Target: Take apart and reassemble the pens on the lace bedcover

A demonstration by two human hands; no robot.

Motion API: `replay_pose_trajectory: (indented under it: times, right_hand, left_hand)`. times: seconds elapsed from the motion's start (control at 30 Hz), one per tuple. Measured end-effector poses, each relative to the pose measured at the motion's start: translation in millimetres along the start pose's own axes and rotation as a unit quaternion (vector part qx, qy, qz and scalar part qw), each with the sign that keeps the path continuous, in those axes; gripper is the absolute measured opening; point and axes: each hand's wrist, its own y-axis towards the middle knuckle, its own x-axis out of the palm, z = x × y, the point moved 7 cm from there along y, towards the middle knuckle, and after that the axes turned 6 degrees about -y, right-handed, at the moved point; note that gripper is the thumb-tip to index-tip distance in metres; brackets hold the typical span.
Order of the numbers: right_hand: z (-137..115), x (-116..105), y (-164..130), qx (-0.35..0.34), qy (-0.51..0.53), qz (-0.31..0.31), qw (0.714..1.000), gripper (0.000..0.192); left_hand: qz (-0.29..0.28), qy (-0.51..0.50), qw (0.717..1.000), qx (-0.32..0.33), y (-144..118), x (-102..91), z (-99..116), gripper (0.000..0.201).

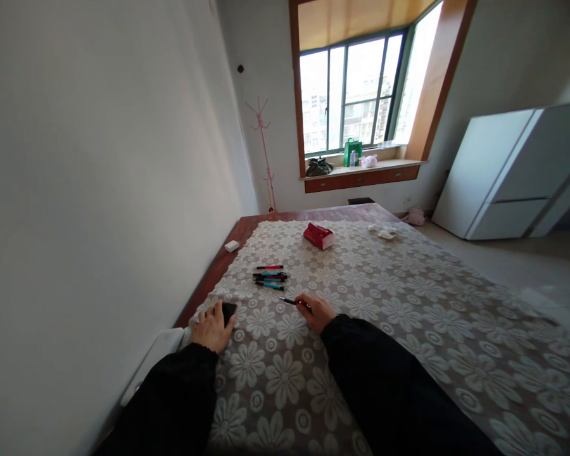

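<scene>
My right hand (316, 311) pinches a dark pen (289, 301) whose silver tip points left, just above the flowered cloth. My left hand (213, 327) is curled over a small black flat object (228, 312), thumb on its right side; its kind is hard to make out because the fingers cover part of it. Beyond both hands lies a small group of pens (270, 277), several of them teal or red with black ends. They lie side by side, roughly parallel, with one red pen (270, 267) a little apart at the far side.
A flowered tablecloth (285, 380) covers the table. Farther back sit a red tissue pack (318, 235) and crumpled white tissue (384, 232). A small white box (232, 246) lies on the bare wooden edge by the wall. At left, a white device (152, 361) stands beside my forearm.
</scene>
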Motion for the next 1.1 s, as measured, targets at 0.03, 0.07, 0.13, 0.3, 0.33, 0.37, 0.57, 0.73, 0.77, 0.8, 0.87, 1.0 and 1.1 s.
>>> replay_pose_trajectory:
  times: [0.03, 0.07, 0.13, 0.3, 0.33, 0.37, 0.57, 0.73, 0.77, 0.8, 0.87, 1.0, 1.1]
  right_hand:
    - [0.1, -0.5, 0.1, 0.002, 0.002, 0.001, 1.0, 0.021]
    - [0.3, -1.1, 0.2, 0.006, 0.003, 0.003, 1.0, 0.021]
    - [1.1, -2.6, 0.3, 0.015, 0.0, 0.008, 1.0, 0.021]
    - [5.2, -4.6, 0.0, 0.042, -0.013, 0.018, 0.999, 0.021]
    - [5.7, -4.6, -0.1, 0.044, -0.014, 0.019, 0.999, 0.02]
    - [5.8, -4.6, 0.0, 0.044, -0.014, 0.019, 0.999, 0.02]
    - [3.3, -6.7, -0.5, 0.047, -0.008, 0.02, 0.999, 0.019]
    - [7.2, -7.0, 0.4, 0.056, 0.024, 0.045, 0.997, 0.019]
    - [9.4, -7.5, 0.9, 0.06, 0.037, 0.057, 0.996, 0.02]
    - [12.0, -8.4, 1.3, 0.066, 0.052, 0.071, 0.994, 0.02]
    - [17.8, -10.2, 2.2, 0.082, 0.092, 0.098, 0.988, 0.022]
    - [28.1, -7.3, 5.0, 0.125, 0.267, 0.103, 0.95, 0.027]
    - [29.3, -0.4, 7.2, 0.146, 0.389, 0.072, 0.907, 0.038]
  left_hand:
    - [-0.001, 0.003, 1.0, 0.002, -1.9, -0.4, -2.3, 0.059]
    - [-0.001, 0.004, 1.0, 0.005, -3.2, -1.1, -4.0, 0.059]
    - [-0.007, -0.002, 1.0, 0.012, -3.7, -2.5, -5.8, 0.058]
    - [-0.031, -0.021, 0.999, 0.017, 13.4, -7.2, -4.5, 0.057]
    - [-0.03, -0.022, 0.999, 0.019, 19.2, -8.7, -3.2, 0.057]
    - [-0.031, -0.023, 0.999, 0.021, 25.0, -9.8, -1.7, 0.057]
    - [-0.043, -0.042, 0.998, 0.013, 42.2, -4.4, -0.8, 0.058]
    - [-0.044, -0.049, 0.998, 0.003, 42.3, -0.1, -6.2, 0.058]
    - [-0.048, -0.048, 0.998, 0.001, 42.8, 0.1, -6.8, 0.061]
    - [-0.051, -0.046, 0.998, 0.001, 43.4, -0.3, -6.6, 0.065]
    - [-0.061, -0.042, 0.997, -0.004, 43.9, -2.5, -4.2, 0.072]
    - [-0.046, -0.05, 0.997, 0.019, 40.8, -19.2, 22.0, 0.07]
    - [-0.036, -0.179, 0.973, 0.143, 34.7, -35.5, 74.0, 0.04]
